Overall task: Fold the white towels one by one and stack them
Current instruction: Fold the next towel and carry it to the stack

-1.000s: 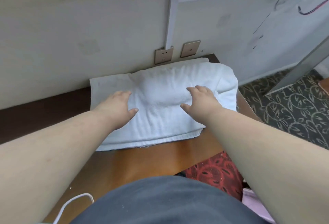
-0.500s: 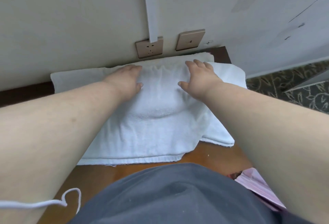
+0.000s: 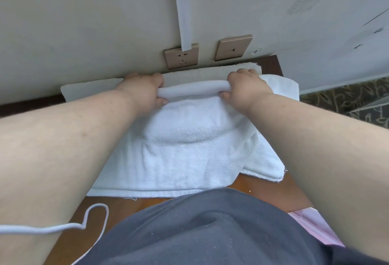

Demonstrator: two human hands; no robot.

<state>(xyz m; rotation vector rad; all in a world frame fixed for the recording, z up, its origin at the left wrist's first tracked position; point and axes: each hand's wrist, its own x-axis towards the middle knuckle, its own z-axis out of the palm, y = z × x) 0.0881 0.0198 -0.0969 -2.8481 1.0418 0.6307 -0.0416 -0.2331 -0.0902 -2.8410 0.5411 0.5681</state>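
A pale wall (image 3: pixel 84 22) is filling the top half of the frame, and a wooden table (image 3: pixel 147 203) is running along its foot, showing as an orange-brown strip in the lower middle. A person in a dark grey top is leaning over the table from the bottom edge, both bare forearms reaching up toward the centre.

The white towel (image 3: pixel 185 149) is lying across the table in the middle of the frame, its far side pressed close to the wall and its near hem hanging toward the person. It looks already doubled, with a second layer sticking out at lower right. Another pale towel layer (image 3: pixel 90 90) is lying flat beneath, along the wall.

The left hand (image 3: pixel 145 90) and right hand (image 3: pixel 246 87) are gripping the towel's far edge, fingers curled over it and thumbs tucked under, bunching it into a roll between them. Gripping wide apart is probably keeping the edge straight so it can be brought toward the near hem for the next fold.

Two tan wall plates (image 3: pixel 181 58) are sitting just above the towel. A thin white cord (image 3: pixel 52 231) is looping across the lower left.
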